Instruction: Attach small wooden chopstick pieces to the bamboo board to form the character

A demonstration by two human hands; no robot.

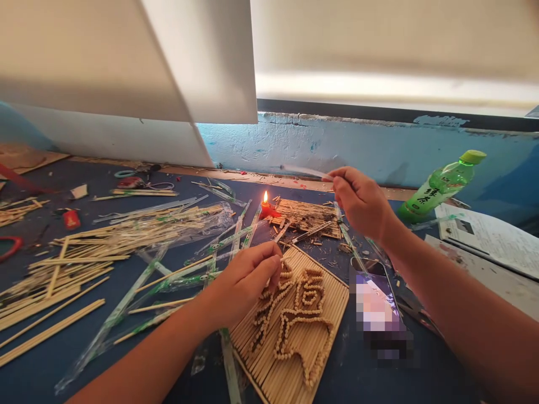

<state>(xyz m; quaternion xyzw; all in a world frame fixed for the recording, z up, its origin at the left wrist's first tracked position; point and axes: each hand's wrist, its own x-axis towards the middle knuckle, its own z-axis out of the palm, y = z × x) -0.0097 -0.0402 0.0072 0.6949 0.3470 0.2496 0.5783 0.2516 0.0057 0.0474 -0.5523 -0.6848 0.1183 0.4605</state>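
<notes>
A panel point(252, 365) of chopsticks laid side by side lies in front of me, with a raised outline of short stick pieces point(305, 320) on it. My left hand point(256, 272) rests over the panel's upper left with thumb and fingers pinched together; what they hold, if anything, is hidden. Raised beyond the panel, my right hand point(357, 199) grips a translucent glue stick point(309, 170). Its darkened tip points left, above and to the right of a lit red candle point(269, 210). The glue stick is apart from the flame.
Loose chopsticks point(80, 280) and torn plastic wrappers point(138, 300) cover the left. A scorched stick mat point(311, 216) lies beside the candle. To the right are a phone point(373, 297), a green tea bottle point(442, 185), papers point(484, 247) and pliers point(421, 317). A red lighter point(71, 219) lies far left.
</notes>
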